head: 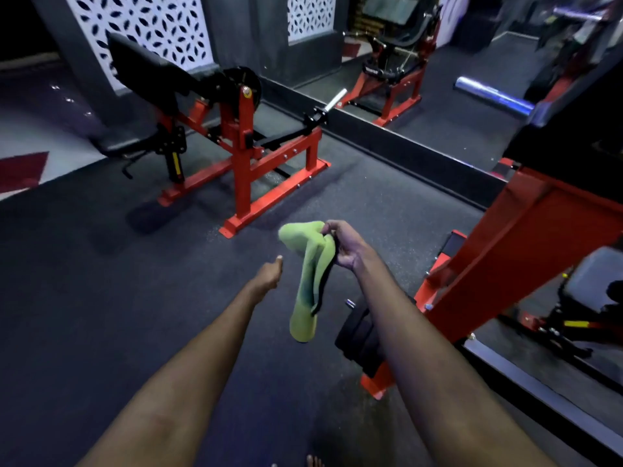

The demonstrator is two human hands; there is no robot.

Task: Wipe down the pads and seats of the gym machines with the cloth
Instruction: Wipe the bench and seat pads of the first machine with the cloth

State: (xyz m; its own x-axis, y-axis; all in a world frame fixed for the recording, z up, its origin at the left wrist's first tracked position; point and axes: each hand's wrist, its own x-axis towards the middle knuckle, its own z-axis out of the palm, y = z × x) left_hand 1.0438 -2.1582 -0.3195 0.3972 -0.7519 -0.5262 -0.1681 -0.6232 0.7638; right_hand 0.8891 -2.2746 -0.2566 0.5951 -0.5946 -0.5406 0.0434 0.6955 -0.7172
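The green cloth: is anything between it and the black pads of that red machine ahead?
Nothing visible. The cloth hangs from the right hand, and only dark floor lies between it and the machine's back pad and seat. The red base frame stands low on the near side.

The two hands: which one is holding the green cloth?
The right hand grips the green cloth near its top, and the cloth hangs down from it. The left hand is beside the cloth, not touching it.
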